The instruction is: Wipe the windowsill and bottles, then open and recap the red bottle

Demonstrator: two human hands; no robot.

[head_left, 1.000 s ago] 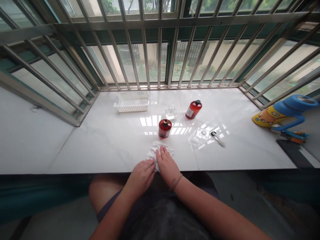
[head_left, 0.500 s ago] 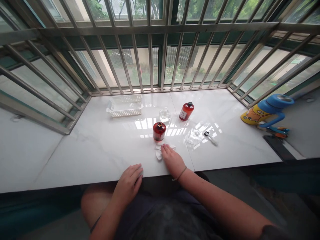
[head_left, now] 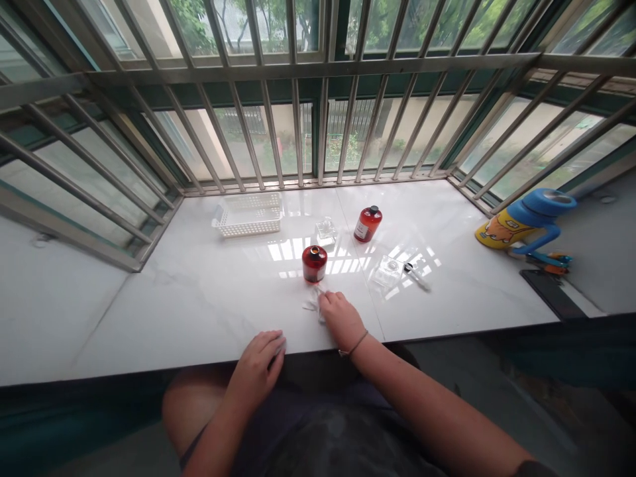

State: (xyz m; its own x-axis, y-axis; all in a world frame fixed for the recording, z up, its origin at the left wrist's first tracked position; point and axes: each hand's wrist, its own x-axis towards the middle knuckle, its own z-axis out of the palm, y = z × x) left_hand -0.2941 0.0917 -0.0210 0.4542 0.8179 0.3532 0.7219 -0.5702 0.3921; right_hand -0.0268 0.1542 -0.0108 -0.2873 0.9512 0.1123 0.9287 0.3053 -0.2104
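White tissue (head_left: 312, 305): crumpled on the marbled table (head_left: 189, 305), at 6 o'clock from the open bottle and close by its foot.
Right hand (head_left: 342, 320): at 5 o'clock from that bottle, fingertips drawn together, pinching the tissue.
Left hand (head_left: 259, 361): at 7 o'clock, by the table's near edge, fingers pressed side by side; nothing shows in its grasp.
Open bottle (head_left: 315, 266): red, upright, its neck uncapped; neither hand grips it.
Capped bottle (head_left: 366, 225): red, labelled, black cap on, at 2 o'clock.
Clear container (head_left: 326, 232): between 12 and 1 o'clock; its contents I cannot tell.
Clear packet (head_left: 387, 273): at 3 o'clock, the black-topped tube (head_left: 420, 279) lying just beyond it.
White basket (head_left: 248, 230): at 10 o'clock, near the window bars.
Blue-and-yellow flask (head_left: 519, 222): well apart, between 2 and 3 o'clock.
Progress: one bottle is uncapped, one closed; handling of the tissue looks unfinished, since it is pinched rather than laid aside. How much remains cannot be told.
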